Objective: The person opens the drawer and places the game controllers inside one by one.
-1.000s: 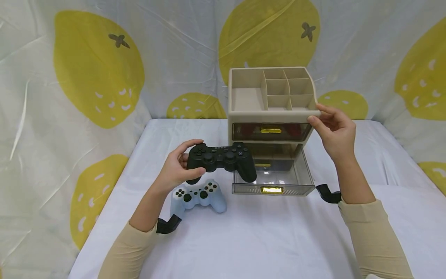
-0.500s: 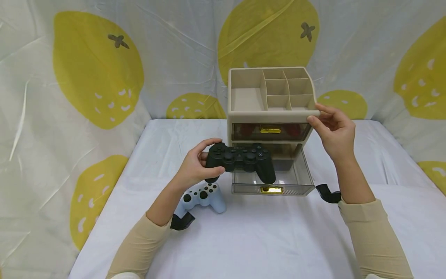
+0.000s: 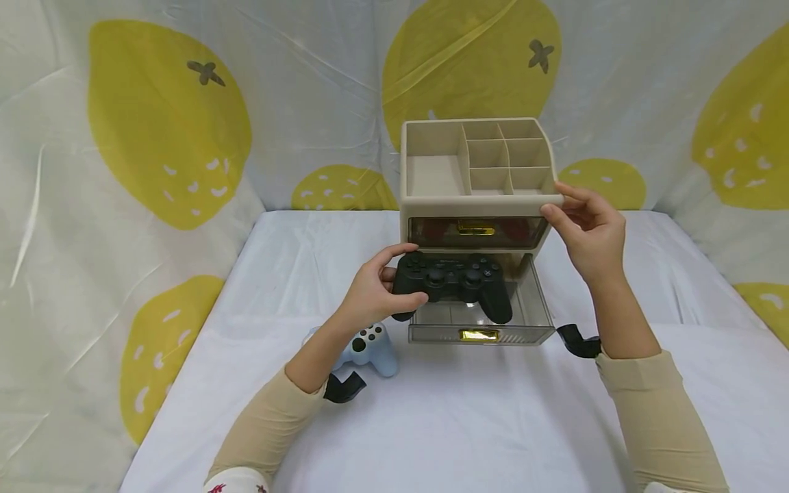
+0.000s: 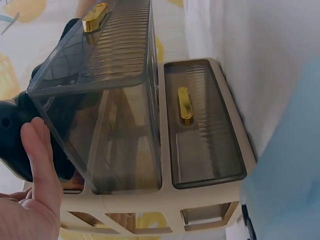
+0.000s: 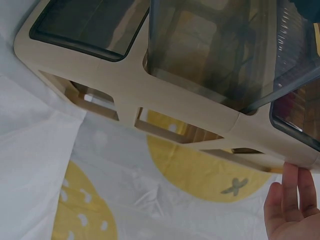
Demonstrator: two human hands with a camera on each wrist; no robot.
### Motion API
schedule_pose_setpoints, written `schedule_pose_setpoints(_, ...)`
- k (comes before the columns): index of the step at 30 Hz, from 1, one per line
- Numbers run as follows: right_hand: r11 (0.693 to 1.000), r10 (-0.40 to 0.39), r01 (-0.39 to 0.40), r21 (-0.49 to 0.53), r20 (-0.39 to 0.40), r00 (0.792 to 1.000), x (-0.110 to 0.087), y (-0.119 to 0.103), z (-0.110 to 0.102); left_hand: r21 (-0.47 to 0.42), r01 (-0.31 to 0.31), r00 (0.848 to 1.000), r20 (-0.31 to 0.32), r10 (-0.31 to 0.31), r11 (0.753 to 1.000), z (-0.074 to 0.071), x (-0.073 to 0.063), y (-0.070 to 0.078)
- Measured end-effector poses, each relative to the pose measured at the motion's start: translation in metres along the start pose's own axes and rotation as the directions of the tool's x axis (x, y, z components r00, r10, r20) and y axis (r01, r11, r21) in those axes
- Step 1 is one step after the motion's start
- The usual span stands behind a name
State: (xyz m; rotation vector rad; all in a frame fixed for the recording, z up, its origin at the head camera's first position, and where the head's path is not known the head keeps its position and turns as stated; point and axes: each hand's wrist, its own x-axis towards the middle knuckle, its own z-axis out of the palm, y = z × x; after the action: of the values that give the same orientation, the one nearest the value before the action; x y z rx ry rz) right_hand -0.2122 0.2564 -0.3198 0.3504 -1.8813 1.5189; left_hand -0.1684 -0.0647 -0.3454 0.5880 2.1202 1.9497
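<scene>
- Over the pulled-out middle drawer [image 3: 439, 335] of a beige desk organizer [image 3: 481, 202] hangs a black game controller [image 3: 453, 277].
- Left hand [image 3: 372, 294]: fingers clamped on the controller's left end, thumb in front. Right hand [image 3: 594, 236]: thumb and fingers pinch the organizer's upper right front corner, seemingly steadying it.
- The step in hand appears to be bringing the controller in above the drawer; setting it down would call for keeping both curved grips inside the walls. Those see-through walls make it hard to tell whether any part dips below the rim.
- Drawer: smoky clear plastic, boxy, ribbed front, shiny gold handle [image 3: 479, 335]. Organizer: smooth, rounded corners, angular compartments on top.
- A pale blue controller [image 3: 380, 352] lies on the white-clothed counter [image 3: 481, 424].
</scene>
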Motion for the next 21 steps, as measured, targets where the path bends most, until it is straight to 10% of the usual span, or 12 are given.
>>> schedule_pose_setpoints(21,0.999,0.006,-0.006,0.038,-0.01,1.0,-0.001,0.0,-0.004,0.362,-0.06,0.998,-0.003,0.066,0.93,0.032,0.02,0.012)
